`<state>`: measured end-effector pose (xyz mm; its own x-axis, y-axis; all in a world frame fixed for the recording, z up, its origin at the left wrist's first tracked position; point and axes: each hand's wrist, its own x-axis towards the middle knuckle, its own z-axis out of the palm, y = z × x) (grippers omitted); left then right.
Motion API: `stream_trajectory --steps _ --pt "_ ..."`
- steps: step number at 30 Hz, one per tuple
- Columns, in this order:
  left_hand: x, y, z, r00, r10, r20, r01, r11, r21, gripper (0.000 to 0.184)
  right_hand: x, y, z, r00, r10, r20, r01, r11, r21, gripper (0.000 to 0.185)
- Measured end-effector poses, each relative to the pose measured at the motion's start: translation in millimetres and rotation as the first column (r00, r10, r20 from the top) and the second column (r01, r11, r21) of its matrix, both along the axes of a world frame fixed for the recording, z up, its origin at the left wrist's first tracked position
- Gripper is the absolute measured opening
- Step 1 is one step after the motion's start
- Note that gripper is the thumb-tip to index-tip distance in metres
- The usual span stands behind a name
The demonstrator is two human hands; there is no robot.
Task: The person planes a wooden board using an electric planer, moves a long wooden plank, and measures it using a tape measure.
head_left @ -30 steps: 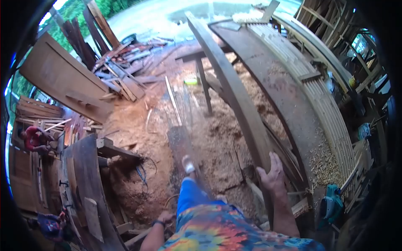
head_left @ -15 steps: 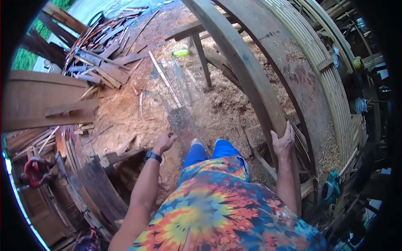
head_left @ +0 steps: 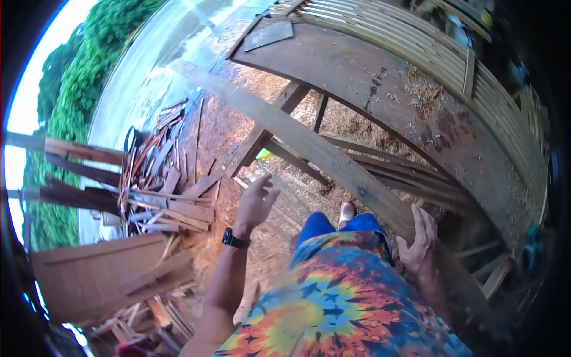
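Observation:
A long wooden plank (head_left: 333, 157) runs diagonally from the upper left toward my body. My right hand (head_left: 419, 241) grips it near my end, thumb on one edge and fingers along the other. My left hand (head_left: 256, 202), with a dark watch (head_left: 236, 239) on its wrist, is raised in the air left of the plank, fingers apart and holding nothing. Under the plank's middle is a wooden trestle (head_left: 262, 134); whether they touch I cannot tell.
A broad workbench (head_left: 380, 83) scattered with shavings lies to the right, with slatted strips (head_left: 410, 33) behind it. Scrap wood (head_left: 163, 184) is heaped at left beside a brown panel (head_left: 101, 268). Sawdust (head_left: 229, 265) covers the ground; a road (head_left: 134, 101) passes beyond.
The view has swung, so the plank now slants to the upper left. My left hand has risen and its fingers have spread. My right hand stays on the plank.

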<state>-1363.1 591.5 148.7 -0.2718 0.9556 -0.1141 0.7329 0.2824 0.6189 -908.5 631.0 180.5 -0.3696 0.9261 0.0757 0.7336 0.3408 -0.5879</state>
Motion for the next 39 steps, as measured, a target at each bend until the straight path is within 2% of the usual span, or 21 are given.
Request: stream_trajectory --steps 3,5,6,9,11,14,19,20,24,28,32,39 --pt "-28 53 39 0.989 -0.127 -0.076 0.133 0.988 0.075 0.064 -31 15 16 1.0 0.002 0.002 -0.002 0.997 -0.071 0.084" --pt "-49 89 59 0.938 -0.219 -0.269 0.254 0.961 0.105 0.072 -50 25 20 0.999 0.01 0.052 -0.006 0.997 -0.081 0.086" --pt "-63 105 63 0.936 -0.233 -0.263 0.25 0.968 0.035 0.082 -58 29 19 0.998 0.014 0.066 -0.007 0.995 -0.102 0.088" --pt "-99 152 67 0.83 -0.329 -0.452 0.393 0.918 0.053 0.087 -83 38 10 0.993 -0.029 0.112 0.043 0.991 -0.129 0.089" --pt "-129 180 61 0.781 -0.405 -0.475 0.451 0.892 -0.019 0.097 -103 43 10 0.986 -0.074 0.15 0.098 0.982 -0.159 0.089" --pt "-174 221 50 0.661 -0.506 -0.554 0.563 0.822 -0.08 0.1 -133 56 14 0.967 -0.123 0.224 0.16 0.974 -0.157 0.091" --pt "-223 278 42 0.54 -0.695 -0.475 0.777 0.629 -0.037 0.08 -170 61 7 0.893 -0.248 0.375 0.311 0.943 -0.116 0.081" --pt "-226 284 42 0.527 -0.724 -0.446 0.799 0.601 -0.032 0.074 -168 60 8 0.886 -0.245 0.394 0.316 0.94 -0.125 0.075" --pt "-233 305 41 0.474 -0.83 -0.295 0.858 0.511 -0.06 0.065 -180 63 16 0.835 -0.279 0.474 0.391 0.907 -0.155 0.076" --pt "-236 316 39 0.429 -0.872 -0.236 0.89 0.453 -0.056 0.067 -202 77 37 0.793 -0.339 0.506 0.512 0.821 -0.252 0.075" --pt "-237 325 46 0.394 -0.905 -0.159 0.903 0.414 -0.114 0.065 -205 75 33 0.777 -0.36 0.516 0.537 0.807 -0.246 0.077" --pt "-236 324 47 0.396 -0.905 -0.152 0.906 0.413 -0.095 0.075 -205 73 35 0.768 -0.365 0.527 0.547 0.802 -0.241 0.075"
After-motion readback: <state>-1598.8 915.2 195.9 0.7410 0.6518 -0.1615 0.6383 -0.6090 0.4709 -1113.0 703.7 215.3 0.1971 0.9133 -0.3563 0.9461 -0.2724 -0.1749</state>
